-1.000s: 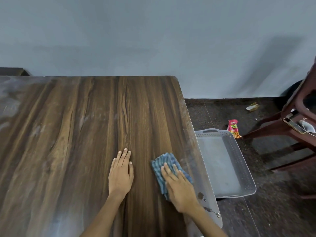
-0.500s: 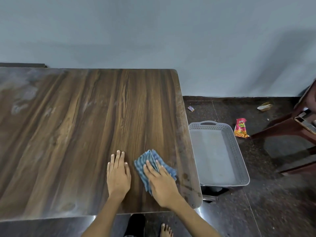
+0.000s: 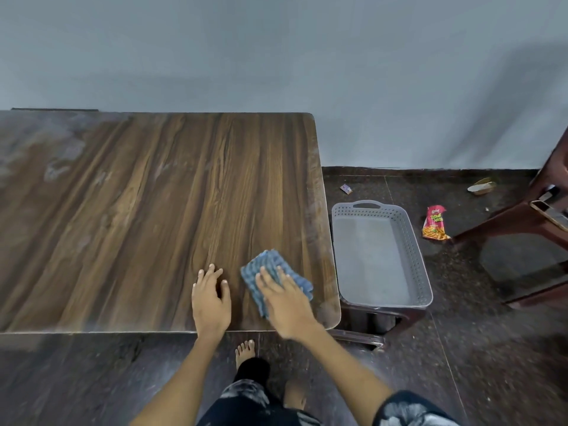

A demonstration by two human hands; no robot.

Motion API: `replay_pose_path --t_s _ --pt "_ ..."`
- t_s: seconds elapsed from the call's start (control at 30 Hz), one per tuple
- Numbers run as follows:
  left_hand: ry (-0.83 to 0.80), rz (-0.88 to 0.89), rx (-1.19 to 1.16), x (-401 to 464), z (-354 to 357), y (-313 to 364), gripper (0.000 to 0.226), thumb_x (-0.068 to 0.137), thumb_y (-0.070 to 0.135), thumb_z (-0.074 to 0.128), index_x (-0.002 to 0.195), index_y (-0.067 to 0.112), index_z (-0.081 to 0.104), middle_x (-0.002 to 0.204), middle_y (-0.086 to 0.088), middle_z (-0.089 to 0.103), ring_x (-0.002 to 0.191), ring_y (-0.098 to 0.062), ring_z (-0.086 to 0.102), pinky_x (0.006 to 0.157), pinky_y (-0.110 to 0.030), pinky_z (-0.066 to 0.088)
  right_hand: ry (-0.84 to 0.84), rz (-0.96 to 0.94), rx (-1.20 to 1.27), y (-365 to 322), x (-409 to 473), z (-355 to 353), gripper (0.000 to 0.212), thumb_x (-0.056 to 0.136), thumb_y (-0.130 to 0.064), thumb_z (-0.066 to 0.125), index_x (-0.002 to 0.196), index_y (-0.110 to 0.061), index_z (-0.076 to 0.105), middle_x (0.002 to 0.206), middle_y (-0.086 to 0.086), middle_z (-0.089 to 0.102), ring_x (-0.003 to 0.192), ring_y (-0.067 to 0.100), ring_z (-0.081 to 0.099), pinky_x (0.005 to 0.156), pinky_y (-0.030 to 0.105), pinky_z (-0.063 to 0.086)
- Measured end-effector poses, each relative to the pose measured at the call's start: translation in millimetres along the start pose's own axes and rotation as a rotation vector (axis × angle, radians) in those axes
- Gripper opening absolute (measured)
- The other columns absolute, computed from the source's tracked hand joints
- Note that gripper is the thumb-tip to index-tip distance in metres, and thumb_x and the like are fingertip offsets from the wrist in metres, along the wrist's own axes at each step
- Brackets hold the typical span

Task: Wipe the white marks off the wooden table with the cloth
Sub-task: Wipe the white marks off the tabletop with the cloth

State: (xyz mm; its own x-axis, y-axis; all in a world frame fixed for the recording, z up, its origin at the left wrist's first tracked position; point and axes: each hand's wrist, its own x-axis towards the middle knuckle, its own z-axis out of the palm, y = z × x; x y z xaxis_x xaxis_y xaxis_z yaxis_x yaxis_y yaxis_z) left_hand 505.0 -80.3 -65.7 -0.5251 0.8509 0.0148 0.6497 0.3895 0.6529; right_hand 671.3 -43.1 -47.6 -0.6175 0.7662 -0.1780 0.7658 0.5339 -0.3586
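Dark wood-grain table (image 3: 147,210): white marks (image 3: 61,155) far left, unwiped; folded blue cloth (image 3: 270,272) slid leftward under flat right hand (image 3: 284,302); left hand (image 3: 210,298) flat, bracing

table (image 3: 153,210): brown wood grain, whitish marks (image 3: 61,155) | cloth (image 3: 270,272): blue, ribbed | basket (image 3: 418,265): grey, perforated | packet (image 3: 434,223): red-orange

The snack packet (image 3: 434,223) carries printing (too blurred to read).
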Motion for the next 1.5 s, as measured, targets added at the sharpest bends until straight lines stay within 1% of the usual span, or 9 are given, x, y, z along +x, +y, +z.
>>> replay_pose_path --t_s 0.17,0.3,0.47,0.63,0.73,0.87,1.03,1.1,1.5 --pt "0.051 -0.036 -0.128 -1 4 7 0.024 0.090 0.000 0.047 0.105 0.008 0.064 0.133 -0.009 0.054 0.136 -0.024 0.033 0.116 -0.040 0.014 -0.045 -0.152 -0.022 3 -49 14 0.062 0.097 -0.022 0.036 0.151 -0.024 0.007 0.159 -0.009 0.001 0.145 0.018 -0.013 0.117 0.034 -0.011" --pt "0.004 0.030 -0.136 4 11 18 0.033 0.086 -0.009 0.043 0.101 0.010 0.065 0.131 -0.008 0.056 0.136 -0.023 0.035 0.117 -0.038 0.014 -0.017 -0.080 -0.006 39 -77 5 0.052 0.100 -0.030 0.025 0.149 -0.031 0.008 0.151 -0.019 0.000 0.142 0.011 -0.015 0.110 0.036 -0.023" --pt "-0.029 0.092 -0.176 29 21 26 0.032 0.086 -0.009 0.043 0.098 0.009 0.065 0.129 -0.008 0.058 0.135 -0.021 0.037 0.117 -0.037 0.016 0.049 0.131 0.030 47 -43 -10 0.049 0.101 -0.030 0.027 0.149 -0.032 0.018 0.151 -0.021 0.001 0.146 0.014 -0.007 0.116 0.027 -0.008" --pt "-0.043 0.076 -0.255 69 28 43 0.033 0.085 -0.010 0.042 0.099 0.009 0.065 0.128 -0.008 0.058 0.134 -0.020 0.037 0.117 -0.035 0.015 -0.116 -0.142 -0.010 -7 1 0 0.047 0.097 -0.023 0.035 0.144 -0.022 0.036 0.155 -0.003 0.026 0.146 0.026 0.015 0.119 0.046 0.004" --pt "-0.069 0.088 -0.261 95 36 53 0.033 0.086 -0.009 0.042 0.100 0.009 0.065 0.128 -0.008 0.058 0.134 -0.019 0.037 0.117 -0.032 0.015 -0.229 -0.287 -0.022 6 -10 -1 0.044 0.099 -0.030 0.032 0.143 -0.031 0.036 0.155 -0.013 0.025 0.147 0.021 0.010 0.119 0.040 0.009" --pt "-0.132 0.137 -0.269 122 52 69 0.033 0.086 -0.007 0.042 0.103 0.010 0.064 0.130 -0.007 0.057 0.135 -0.019 0.036 0.116 -0.030 0.014 -0.121 -0.158 -0.124 45 -29 -25 0.043 0.086 -0.043 0.054 0.130 -0.042 0.052 0.141 -0.021 0.045 0.132 0.010 0.044 0.104 0.024 0.042" --pt "-0.227 0.210 -0.238 137 69 85 0.032 0.088 -0.003 0.044 0.108 0.013 0.063 0.134 -0.004 0.053 0.137 -0.017 0.033 0.114 -0.025 0.010 -0.047 0.133 -0.013 76 3 -41 0.048 0.101 -0.035 0.030 0.147 -0.035 0.016 0.153 -0.018 0.006 0.146 0.015 0.000 0.120 0.035 0.003" --pt "-0.228 0.218 -0.200 145 73 90 0.031 0.089 -0.002 0.045 0.110 0.014 0.062 0.135 -0.004 0.052 0.137 -0.017 0.032 0.115 -0.025 0.009 -0.007 0.199 0.037 88 26 -46 0.048 0.103 -0.037 0.022 0.147 -0.037 0.004 0.151 -0.023 -0.006 0.143 0.009 -0.012 0.117 0.026 -0.005" --pt "-0.253 0.241 -0.033 226 101 122 0.036 0.092 0.008 0.045 0.125 0.018 0.057 0.143 0.006 0.044 0.140 -0.008 0.023 0.117 -0.029 0.015 0.072 0.322 0.023 155 192 -102 0.047 0.104 -0.031 0.019 0.150 -0.030 0.010 0.158 -0.010 0.005 0.147 0.018 -0.005 0.121 0.031 0.006"
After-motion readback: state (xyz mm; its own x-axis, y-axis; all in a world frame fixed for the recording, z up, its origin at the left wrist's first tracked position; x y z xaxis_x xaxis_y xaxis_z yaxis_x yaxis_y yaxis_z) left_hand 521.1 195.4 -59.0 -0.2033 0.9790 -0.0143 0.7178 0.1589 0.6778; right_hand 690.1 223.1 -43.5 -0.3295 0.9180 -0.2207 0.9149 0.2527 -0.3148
